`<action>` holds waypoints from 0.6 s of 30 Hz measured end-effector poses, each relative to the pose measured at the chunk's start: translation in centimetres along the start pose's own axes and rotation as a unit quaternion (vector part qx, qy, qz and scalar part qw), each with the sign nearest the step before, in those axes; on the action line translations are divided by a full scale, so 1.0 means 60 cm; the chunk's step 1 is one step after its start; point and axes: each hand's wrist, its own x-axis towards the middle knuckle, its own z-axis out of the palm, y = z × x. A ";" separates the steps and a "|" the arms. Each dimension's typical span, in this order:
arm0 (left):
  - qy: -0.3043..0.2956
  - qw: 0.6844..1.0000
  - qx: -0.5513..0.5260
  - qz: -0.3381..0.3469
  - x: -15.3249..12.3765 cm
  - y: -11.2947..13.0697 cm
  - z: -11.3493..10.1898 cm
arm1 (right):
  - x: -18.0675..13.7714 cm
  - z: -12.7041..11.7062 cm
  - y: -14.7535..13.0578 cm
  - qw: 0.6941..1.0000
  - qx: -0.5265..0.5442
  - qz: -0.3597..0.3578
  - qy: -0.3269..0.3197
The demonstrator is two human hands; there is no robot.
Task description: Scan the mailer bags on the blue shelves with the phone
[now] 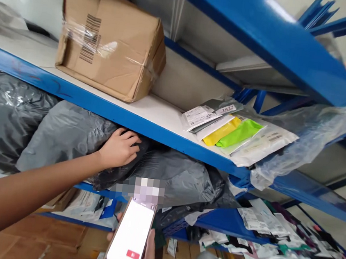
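The left hand (119, 148) lies open on a grey mailing bag (67, 135); the right hand (147, 254) grips a phone (131, 234).

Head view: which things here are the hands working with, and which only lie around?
In hand:
- left hand pressing on the grey mailer bags under the blue shelf
- right hand holding the phone

Lying about:
- cardboard box
- flat packets on the shelf
- small parcels lower right

Blue shelf (148, 127) w/ cardboard box (111, 40), flat mailers (237, 132)
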 end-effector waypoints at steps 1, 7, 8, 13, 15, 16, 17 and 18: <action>-0.002 1.000 0.001 0.000 0.000 -0.001 -0.001 | 0.017 0.003 -0.003 0.998 0.052 0.016 -0.011; -0.030 0.999 0.002 -0.027 -0.003 -0.008 -0.013 | 0.117 0.026 -0.046 0.987 0.130 -0.074 0.055; -0.034 0.999 0.005 -0.022 -0.004 -0.010 -0.015 | 0.136 0.029 -0.054 0.986 0.127 -0.090 0.053; -0.047 0.998 0.028 -0.023 -0.016 -0.033 -0.019 | 0.242 0.037 -0.083 0.980 0.114 -0.159 0.025; -0.055 0.997 0.026 -0.057 -0.024 -0.039 -0.018 | 0.280 0.036 -0.088 0.978 0.110 -0.175 0.027; -0.053 0.996 0.021 -0.073 -0.028 -0.042 -0.016 | 0.297 0.034 -0.090 0.977 0.107 -0.181 0.028; -0.047 0.995 0.017 -0.085 -0.032 -0.044 -0.014 | 0.312 0.033 -0.092 0.977 0.104 -0.186 0.027; -0.036 0.995 0.010 -0.088 -0.036 -0.045 -0.011 | 0.325 0.032 -0.093 0.976 0.101 -0.190 0.026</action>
